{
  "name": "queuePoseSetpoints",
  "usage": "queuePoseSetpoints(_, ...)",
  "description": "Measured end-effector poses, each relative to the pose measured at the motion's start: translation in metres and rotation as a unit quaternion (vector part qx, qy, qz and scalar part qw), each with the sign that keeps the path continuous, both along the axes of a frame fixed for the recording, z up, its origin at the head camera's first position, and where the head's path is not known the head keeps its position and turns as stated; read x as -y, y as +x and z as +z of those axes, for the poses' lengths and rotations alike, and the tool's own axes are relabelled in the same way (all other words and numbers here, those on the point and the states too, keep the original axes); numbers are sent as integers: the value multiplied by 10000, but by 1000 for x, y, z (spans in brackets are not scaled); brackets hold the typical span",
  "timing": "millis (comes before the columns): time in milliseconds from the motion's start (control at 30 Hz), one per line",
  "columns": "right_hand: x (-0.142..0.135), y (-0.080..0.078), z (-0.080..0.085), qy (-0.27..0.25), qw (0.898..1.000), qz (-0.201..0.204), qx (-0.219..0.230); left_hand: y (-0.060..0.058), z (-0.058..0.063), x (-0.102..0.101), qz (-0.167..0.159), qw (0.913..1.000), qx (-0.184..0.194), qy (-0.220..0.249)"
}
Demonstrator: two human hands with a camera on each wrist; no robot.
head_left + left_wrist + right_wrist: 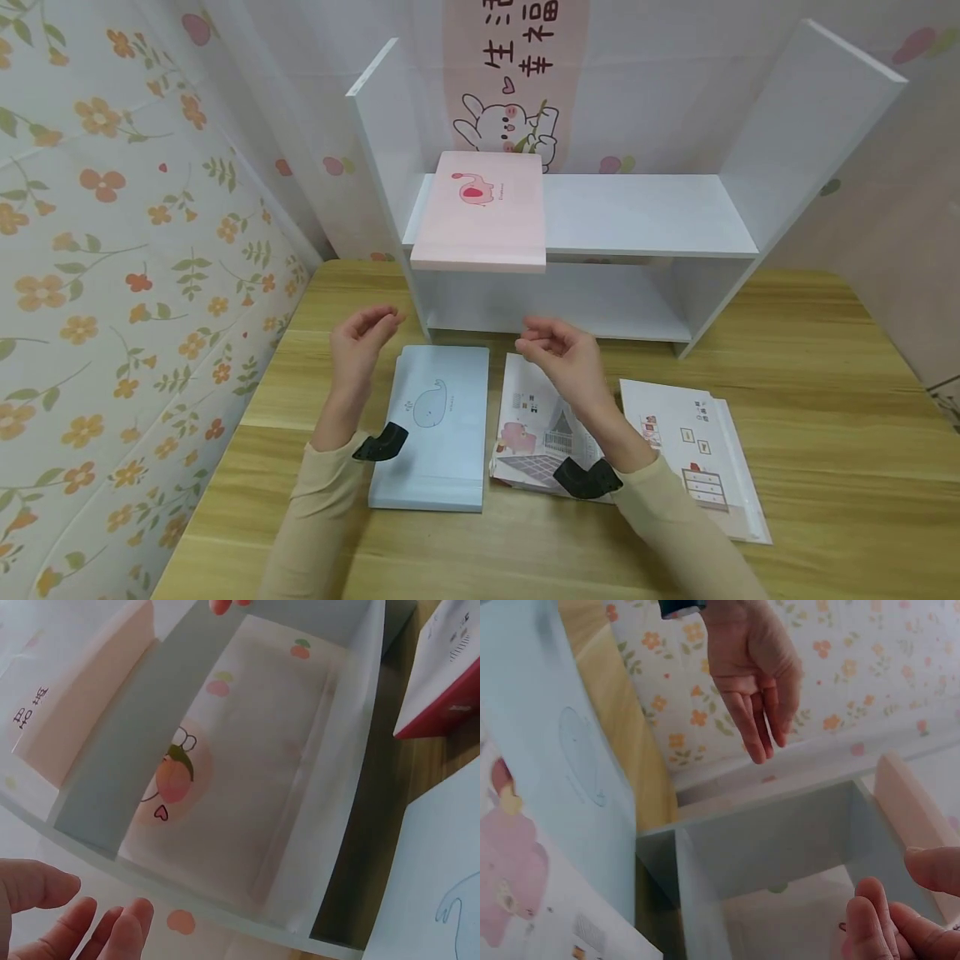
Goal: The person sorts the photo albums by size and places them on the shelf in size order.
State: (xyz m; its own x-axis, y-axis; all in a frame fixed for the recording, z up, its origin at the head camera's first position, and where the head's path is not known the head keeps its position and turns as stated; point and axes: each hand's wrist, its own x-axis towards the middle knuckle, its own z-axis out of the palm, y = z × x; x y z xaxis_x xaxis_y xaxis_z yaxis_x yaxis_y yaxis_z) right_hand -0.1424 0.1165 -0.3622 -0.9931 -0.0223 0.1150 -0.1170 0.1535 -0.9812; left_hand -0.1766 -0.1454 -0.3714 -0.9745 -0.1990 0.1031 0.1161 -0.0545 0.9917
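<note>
My left hand (360, 342) hovers with loosely bent fingers left of the white shelf unit (630, 215), holding nothing. In the left wrist view its fingers (60, 930) are beside the shelf's side panel. My right hand (566, 354), also holding nothing, is in front of the lower shelf, its fingers relaxed and thumb apart. A pink book (498, 212) with an elephant on its cover lies flat on the upper shelf at the left, its near end jutting past the shelf edge. Below the left hand, a light blue book (438, 433) with a whale drawing lies on the table.
A white book with pink pictures (525, 417) lies partly under my right forearm. Right of it lies another white book with a drawer picture (697, 458). The wooden table (825, 400) stands against a flowered curtain (112, 292). The shelf's side panels rise above its upper board.
</note>
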Motion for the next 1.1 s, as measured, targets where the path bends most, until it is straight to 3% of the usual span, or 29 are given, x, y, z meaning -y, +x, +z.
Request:
queuePoseSetpoints(300,3,10,-13,322,9991,226,174,1,-12,10,210,9989,364,-194)
queuePoseSetpoints(567,5,22,-27,820,9911,1000,315,2,-27,20,232,9944,920,-463)
queuePoseSetpoints(867,9,41,-39,1098,9776,1793,113,0,-40,27,126,9860,1323,-1006)
queuePoseSetpoints(1100,20,61,-44,1549,9696,1890,-89,0,-50,35,-230,9739,1635,-1555)
